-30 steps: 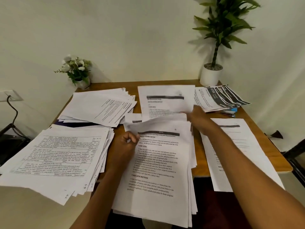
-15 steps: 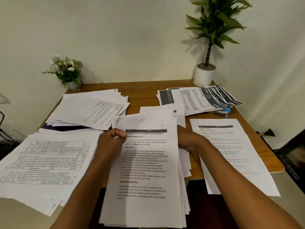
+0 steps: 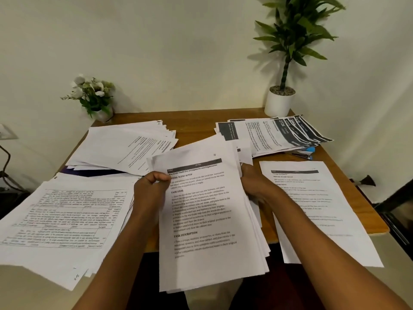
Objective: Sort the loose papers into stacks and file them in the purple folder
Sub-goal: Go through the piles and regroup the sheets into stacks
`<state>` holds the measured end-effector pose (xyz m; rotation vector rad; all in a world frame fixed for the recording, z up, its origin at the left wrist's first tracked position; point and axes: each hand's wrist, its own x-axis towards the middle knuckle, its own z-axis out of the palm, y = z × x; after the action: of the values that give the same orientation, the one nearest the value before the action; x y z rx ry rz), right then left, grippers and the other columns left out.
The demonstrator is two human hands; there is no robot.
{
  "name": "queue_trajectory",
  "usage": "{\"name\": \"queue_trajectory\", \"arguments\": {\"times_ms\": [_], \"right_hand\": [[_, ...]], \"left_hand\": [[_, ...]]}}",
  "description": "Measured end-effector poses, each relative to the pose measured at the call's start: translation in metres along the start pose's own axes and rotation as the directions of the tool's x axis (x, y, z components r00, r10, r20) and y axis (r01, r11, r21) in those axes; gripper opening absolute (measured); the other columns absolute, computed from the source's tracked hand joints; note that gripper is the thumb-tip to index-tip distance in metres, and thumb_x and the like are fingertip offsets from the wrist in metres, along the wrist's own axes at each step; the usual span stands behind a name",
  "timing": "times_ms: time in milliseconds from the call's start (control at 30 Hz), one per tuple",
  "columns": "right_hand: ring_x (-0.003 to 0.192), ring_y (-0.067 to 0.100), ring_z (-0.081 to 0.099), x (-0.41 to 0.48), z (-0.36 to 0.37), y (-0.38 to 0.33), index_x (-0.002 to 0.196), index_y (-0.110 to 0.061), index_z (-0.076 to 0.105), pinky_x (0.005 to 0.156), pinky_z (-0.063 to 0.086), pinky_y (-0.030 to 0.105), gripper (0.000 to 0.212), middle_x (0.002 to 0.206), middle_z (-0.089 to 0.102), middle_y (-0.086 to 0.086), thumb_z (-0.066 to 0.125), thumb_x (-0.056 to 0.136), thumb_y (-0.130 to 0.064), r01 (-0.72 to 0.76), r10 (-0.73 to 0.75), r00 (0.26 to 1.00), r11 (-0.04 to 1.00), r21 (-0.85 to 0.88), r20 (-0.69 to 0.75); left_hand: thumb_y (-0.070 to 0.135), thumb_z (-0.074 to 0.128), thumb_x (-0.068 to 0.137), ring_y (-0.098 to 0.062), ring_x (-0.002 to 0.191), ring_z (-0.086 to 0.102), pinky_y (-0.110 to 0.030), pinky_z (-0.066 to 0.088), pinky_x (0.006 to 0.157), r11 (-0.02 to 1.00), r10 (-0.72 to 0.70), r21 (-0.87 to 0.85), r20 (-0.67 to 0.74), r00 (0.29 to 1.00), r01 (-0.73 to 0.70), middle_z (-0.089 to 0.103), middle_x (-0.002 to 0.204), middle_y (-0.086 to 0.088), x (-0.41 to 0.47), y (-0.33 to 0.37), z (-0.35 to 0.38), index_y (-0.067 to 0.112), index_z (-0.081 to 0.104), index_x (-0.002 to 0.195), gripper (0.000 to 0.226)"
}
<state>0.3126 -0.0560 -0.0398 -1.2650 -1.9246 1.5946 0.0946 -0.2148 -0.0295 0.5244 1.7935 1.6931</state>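
A thick stack of printed pages (image 3: pixel 205 222) hangs over the table's near edge in the middle. My left hand (image 3: pixel 152 191) grips its upper left edge and my right hand (image 3: pixel 254 184) holds its right edge, fingers hidden under the sheets. A stack with tables (image 3: pixel 62 220) lies at the near left. Another white stack (image 3: pixel 125 148) lies at the far left, with a dark purple strip of the folder (image 3: pixel 89 172) showing beneath it. Dark-banded sheets (image 3: pixel 274 135) fan out at the far right. A single-text stack (image 3: pixel 312 209) lies at the near right.
The wooden table (image 3: pixel 192 121) stands against a pale wall. A small flower pot (image 3: pixel 93 97) sits at the back left corner, a tall plant in a white pot (image 3: pixel 279 104) at the back right. A blue stapler (image 3: pixel 306 152) lies beside the dark-banded sheets.
My right hand put a sheet down at the far side and came back to the middle stack's right edge. The stack is now tilted up in both hands.
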Motion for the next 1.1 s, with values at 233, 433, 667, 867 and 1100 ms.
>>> {"name": "queue_trajectory", "arguments": {"times_ms": [233,433,667,867,1100], "right_hand": [[0.117,0.023,0.058,0.010,-0.014,0.004,0.122,-0.019,0.066,0.088,0.048,0.035,0.035,0.127,0.059,0.004,0.065,0.095,-0.041,-0.028,-0.207,0.791,0.928,-0.371,-0.576],[0.117,0.029,0.062,0.019,-0.027,0.003,0.130,-0.011,0.060,0.092,0.049,0.036,0.050,0.131,0.065,0.008,0.080,0.086,-0.020,-0.137,-0.001,0.859,0.963,-0.232,-0.512],[0.104,0.024,0.063,0.025,-0.034,-0.003,0.085,-0.019,0.067,0.086,0.047,0.029,0.014,0.123,0.069,0.007,0.063,0.098,-0.023,-0.002,0.007,0.838,1.000,0.011,-0.545],[0.105,0.020,0.064,0.017,-0.047,-0.031,0.117,-0.013,0.063,0.081,0.055,0.031,0.024,0.117,0.067,0.006,0.048,0.105,-0.028,0.188,-0.170,0.643,0.980,-0.061,-0.747],[0.090,0.005,0.060,0.015,-0.058,-0.047,0.120,-0.014,0.062,0.055,0.041,0.004,0.026,0.111,0.064,0.000,0.047,0.107,-0.031,0.246,-0.258,0.588,0.960,-0.135,-0.767]], "left_hand": [[0.008,0.068,0.092,-0.022,0.093,0.070,-0.036,0.058,0.081,0.982,0.074,0.172,0.005,0.997,-0.074,0.075,0.092,0.000,-0.001,-0.011,0.001,0.019,0.070,0.076,0.020],[0.008,0.068,0.093,-0.019,0.091,0.068,-0.026,0.051,0.070,0.989,0.051,0.137,-0.010,0.999,-0.049,0.073,0.094,0.000,0.001,-0.014,0.000,0.017,0.069,0.078,0.017],[0.010,0.069,0.093,-0.021,0.093,0.070,-0.032,0.055,0.077,0.994,0.018,0.109,-0.026,1.000,-0.015,0.075,0.096,-0.001,0.005,-0.015,0.000,0.021,0.068,0.077,0.019],[0.005,0.069,0.092,-0.022,0.095,0.072,-0.036,0.059,0.083,0.999,-0.018,0.030,-0.010,1.000,0.018,0.075,0.098,-0.003,0.006,-0.011,0.002,0.021,0.066,0.075,0.024],[0.002,0.068,0.092,-0.024,0.097,0.070,-0.030,0.055,0.076,0.999,-0.032,0.005,0.003,0.999,0.032,0.073,0.099,-0.004,0.004,-0.015,0.007,0.020,0.066,0.075,0.025]]}}
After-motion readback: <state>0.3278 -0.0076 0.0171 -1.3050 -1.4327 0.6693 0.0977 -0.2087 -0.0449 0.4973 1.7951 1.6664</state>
